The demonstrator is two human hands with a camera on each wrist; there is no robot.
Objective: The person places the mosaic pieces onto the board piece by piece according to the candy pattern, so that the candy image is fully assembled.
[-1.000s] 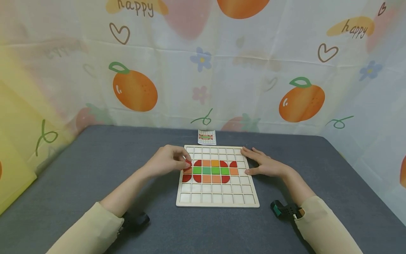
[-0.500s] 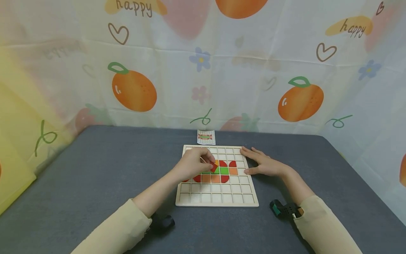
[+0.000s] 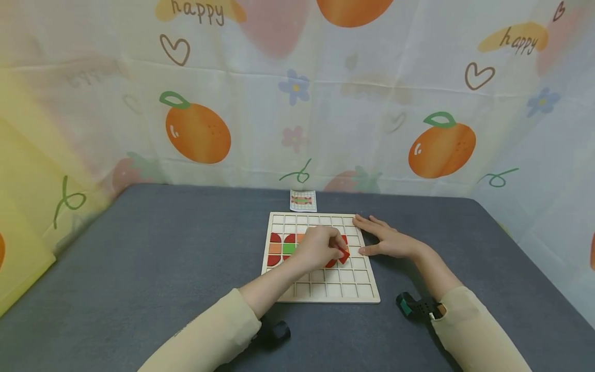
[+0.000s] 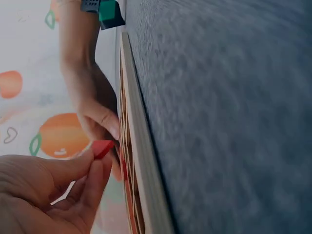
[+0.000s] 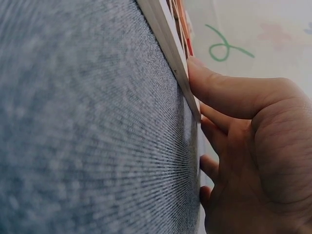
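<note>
My left hand [image 3: 318,249] reaches over the right part of the white gridded board [image 3: 334,293]. Its thumb and fingertips pinch a small red tile [image 4: 101,148], held above the grid in the left wrist view. In the head view this tile overlaps the cells below the right-hand orange tile's place. My right hand [image 3: 389,242] rests at the board's right edge with fingers spread, its thumb [image 5: 214,87] touching the rim. Red tiles [image 3: 273,260], orange tiles [image 3: 275,249] and a green tile [image 3: 288,249] lie in the left cells; my left hand hides much of the middle pattern.
A small card [image 3: 303,201] with a printed grid pattern lies just behind the board. The dark grey table [image 3: 186,232] extends around it, up to a patterned cloth [image 3: 297,129] at the back.
My left hand has moved from the board's left edge across to its right side, with a red tile in its fingers. A red tile now shows in the upper left cell. My right hand stays put.
</note>
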